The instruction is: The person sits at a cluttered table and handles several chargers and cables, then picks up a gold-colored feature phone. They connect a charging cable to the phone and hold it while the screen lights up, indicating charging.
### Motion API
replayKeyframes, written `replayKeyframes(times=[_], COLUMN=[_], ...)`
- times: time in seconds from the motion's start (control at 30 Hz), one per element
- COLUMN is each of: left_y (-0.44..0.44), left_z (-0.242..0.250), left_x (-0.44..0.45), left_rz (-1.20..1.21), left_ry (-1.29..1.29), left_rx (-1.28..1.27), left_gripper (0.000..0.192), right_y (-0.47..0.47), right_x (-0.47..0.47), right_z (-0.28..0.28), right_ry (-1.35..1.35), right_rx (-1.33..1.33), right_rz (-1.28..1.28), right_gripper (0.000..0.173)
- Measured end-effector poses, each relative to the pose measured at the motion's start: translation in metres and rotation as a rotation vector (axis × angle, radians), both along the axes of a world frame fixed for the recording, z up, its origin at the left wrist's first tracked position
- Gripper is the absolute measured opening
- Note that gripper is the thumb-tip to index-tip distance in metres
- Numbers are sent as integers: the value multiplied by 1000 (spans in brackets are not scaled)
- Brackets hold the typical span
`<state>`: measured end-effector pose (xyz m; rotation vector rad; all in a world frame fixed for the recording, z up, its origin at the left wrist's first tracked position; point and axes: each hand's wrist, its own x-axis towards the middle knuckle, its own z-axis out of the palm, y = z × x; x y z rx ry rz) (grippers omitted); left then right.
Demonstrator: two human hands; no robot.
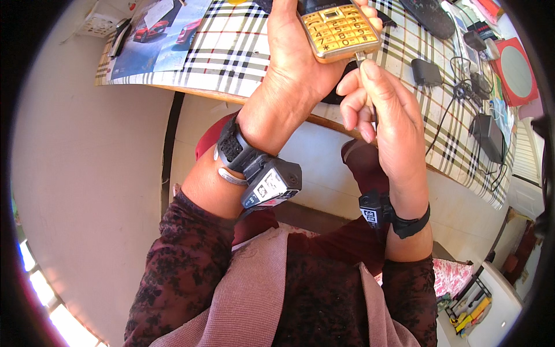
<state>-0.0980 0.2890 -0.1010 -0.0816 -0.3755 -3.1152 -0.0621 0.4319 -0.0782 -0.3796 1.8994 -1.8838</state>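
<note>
My left hand (299, 56) is closed around a gold keypad mobile phone (340, 32), its keys facing up and its upper end cut off by the top of the view. My right hand (381, 95) pinches the plug of a black charging cable (360, 56) between thumb and fingers. The plug's metal end meets the phone's bottom edge; how deep it sits cannot be told. Below the plug the cable runs down behind the right fingers. Both wrists carry black straps with small devices.
A checked tablecloth (234, 43) covers the table. At the left lies a car poster (151, 39). To the right are a black power adapter (426, 72), tangled cables, a larger black adapter (488, 136) and a red-framed round mirror (515, 71).
</note>
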Motion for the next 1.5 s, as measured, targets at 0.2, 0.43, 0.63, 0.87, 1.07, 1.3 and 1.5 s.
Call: replayKeyframes(times=[0.2,0.43,0.63,0.87,1.07,1.3,1.5], left_y=[1,-2,0,-5,-4,-4,-3], left_z=[-1,9,11,8,11,10,6], left_x=[1,0,-1,-4,-1,-2,-2], left_rz=[-65,82,134,126,88,167,159], left_ry=[-59,25,54,174,158,175,149], left_rx=[97,-298,-352,-409,-272,-413,-398], left_gripper=[67,75,74,74,74,72,72], right_y=[-4,-3,-3,-4,-4,-6,-7], right_x=[3,5,7,7,8,9,10], right_z=[-2,-2,-2,-4,-3,-6,-9], right_ry=[-76,-128,-96,-69,-50,-27,-5], right_rx=[-81,-107,-116,-93,-81,-96,-93], right_rz=[-15,-52,-82,-48,-59,-110,-104], right_gripper=[47,46,45,45,45,45,45])
